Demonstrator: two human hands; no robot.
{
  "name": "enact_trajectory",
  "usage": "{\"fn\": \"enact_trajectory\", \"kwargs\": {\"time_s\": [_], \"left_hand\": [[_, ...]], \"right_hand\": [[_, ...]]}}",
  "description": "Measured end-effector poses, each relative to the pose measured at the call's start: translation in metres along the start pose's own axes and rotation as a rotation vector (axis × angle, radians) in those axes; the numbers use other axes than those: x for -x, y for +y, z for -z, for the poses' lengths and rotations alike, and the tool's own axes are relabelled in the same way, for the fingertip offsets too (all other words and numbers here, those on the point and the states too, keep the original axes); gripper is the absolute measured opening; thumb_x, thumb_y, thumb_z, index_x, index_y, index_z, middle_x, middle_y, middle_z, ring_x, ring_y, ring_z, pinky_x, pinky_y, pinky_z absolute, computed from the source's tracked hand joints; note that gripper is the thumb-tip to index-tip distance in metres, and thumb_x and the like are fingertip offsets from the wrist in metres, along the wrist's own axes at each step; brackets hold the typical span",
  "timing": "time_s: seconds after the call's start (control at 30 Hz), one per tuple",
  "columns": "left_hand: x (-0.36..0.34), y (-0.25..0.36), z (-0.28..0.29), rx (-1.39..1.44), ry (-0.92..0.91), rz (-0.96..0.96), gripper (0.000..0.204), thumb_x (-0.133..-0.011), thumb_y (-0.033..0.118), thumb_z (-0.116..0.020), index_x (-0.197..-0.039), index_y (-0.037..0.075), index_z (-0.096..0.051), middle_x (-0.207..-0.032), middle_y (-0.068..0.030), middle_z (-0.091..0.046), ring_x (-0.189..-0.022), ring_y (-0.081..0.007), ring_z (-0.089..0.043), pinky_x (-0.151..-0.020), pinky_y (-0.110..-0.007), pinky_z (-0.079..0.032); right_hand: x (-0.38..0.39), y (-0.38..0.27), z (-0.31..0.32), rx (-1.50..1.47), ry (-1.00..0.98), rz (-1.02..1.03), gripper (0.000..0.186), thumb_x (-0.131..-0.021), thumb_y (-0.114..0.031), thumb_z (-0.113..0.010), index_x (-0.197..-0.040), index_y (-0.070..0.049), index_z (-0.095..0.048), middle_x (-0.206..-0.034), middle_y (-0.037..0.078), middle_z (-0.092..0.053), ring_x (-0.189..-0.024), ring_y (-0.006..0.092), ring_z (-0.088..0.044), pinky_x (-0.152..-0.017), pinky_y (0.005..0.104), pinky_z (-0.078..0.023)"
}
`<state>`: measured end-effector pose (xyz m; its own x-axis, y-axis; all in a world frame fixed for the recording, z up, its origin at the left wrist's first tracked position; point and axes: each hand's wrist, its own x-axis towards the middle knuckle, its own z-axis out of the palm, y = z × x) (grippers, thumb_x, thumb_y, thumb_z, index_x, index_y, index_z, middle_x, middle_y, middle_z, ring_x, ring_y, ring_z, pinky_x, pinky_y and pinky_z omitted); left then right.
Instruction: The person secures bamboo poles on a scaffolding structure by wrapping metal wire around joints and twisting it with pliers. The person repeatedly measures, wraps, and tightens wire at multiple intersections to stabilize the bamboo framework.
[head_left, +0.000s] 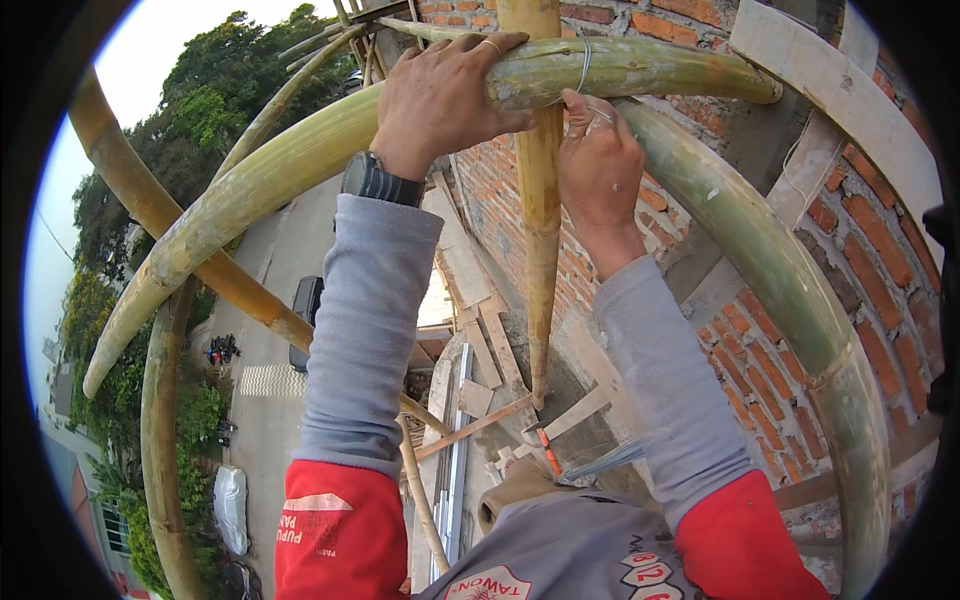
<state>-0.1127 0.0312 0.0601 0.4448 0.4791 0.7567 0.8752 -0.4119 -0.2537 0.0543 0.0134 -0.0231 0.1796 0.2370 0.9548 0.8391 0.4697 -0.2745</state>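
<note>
My left hand is wrapped over a green horizontal bamboo pole, just left of an upright yellow pole crossing behind it. A thin wire loops round the horizontal pole near that crossing. My right hand is closed just below it, pinching the wire against the upright pole. A thicker green bamboo pole runs diagonally down to the right, behind my right hand.
A brick wall with pale beams stands at right. More bamboo poles cross at left, high above a road with parked vehicles and trees beyond. Below lie planks, a hammer and a wire bundle.
</note>
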Motion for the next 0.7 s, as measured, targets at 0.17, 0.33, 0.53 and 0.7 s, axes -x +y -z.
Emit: {"fn": "enact_trajectory", "kwargs": {"time_s": [0.17, 0.33, 0.53, 0.7], "left_hand": [[-0.003, 0.001, -0.002, -0.023, -0.029, 0.024, 0.089, -0.07, 0.069, -0.078, -0.148, 0.032, -0.053, -0.132, -0.0058, -0.068, -0.12, -0.0276, -0.067, -0.105, -0.05, -0.049], [-0.008, 0.007, 0.016, 0.075, -0.184, 0.053, 0.09, -0.072, 0.06, -0.082, -0.145, 0.015, -0.055, -0.141, -0.0181, -0.06, -0.128, -0.0341, -0.059, -0.106, -0.046, -0.047], [-0.016, 0.018, 0.032, -0.01, -0.104, -0.221, 0.096, -0.071, 0.041, -0.089, -0.152, 0.018, -0.045, -0.154, -0.0123, -0.048, -0.14, -0.0361, -0.047, -0.115, -0.058, -0.035], [-0.04, 0.021, 0.027, 0.085, -0.096, -0.435, 0.083, -0.079, 0.037, -0.084, -0.15, 0.014, -0.047, -0.149, -0.0118, -0.052, -0.137, -0.0332, -0.05, -0.115, -0.052, -0.038]], "right_hand": [[-0.001, -0.034, -0.03, -0.685, 0.194, -0.844, 0.057, -0.112, -0.045, -0.038, -0.097, 0.003, -0.065, -0.074, 0.012, -0.063, -0.06, 0.0235, -0.062, -0.052, 0.0362, -0.05], [-0.004, -0.041, -0.022, -1.849, 0.264, -1.3, 0.06, -0.113, -0.048, -0.03, -0.099, 0.0, -0.064, -0.071, 0.002, -0.056, -0.056, 0.0098, -0.049, -0.053, 0.0316, -0.045], [0.071, 0.033, 0.125, -0.515, -0.695, -0.672, 0.045, -0.101, -0.036, -0.063, -0.123, 0.003, -0.071, -0.091, 0.02, -0.076, -0.089, 0.0216, -0.072, -0.085, 0.036, -0.054], [0.146, 0.083, 0.251, -0.074, -1.064, -0.8, 0.028, -0.098, -0.023, -0.068, -0.112, 0.001, -0.073, -0.105, 0.015, -0.075, -0.092, 0.0205, -0.07, -0.084, 0.0343, -0.054]]}}
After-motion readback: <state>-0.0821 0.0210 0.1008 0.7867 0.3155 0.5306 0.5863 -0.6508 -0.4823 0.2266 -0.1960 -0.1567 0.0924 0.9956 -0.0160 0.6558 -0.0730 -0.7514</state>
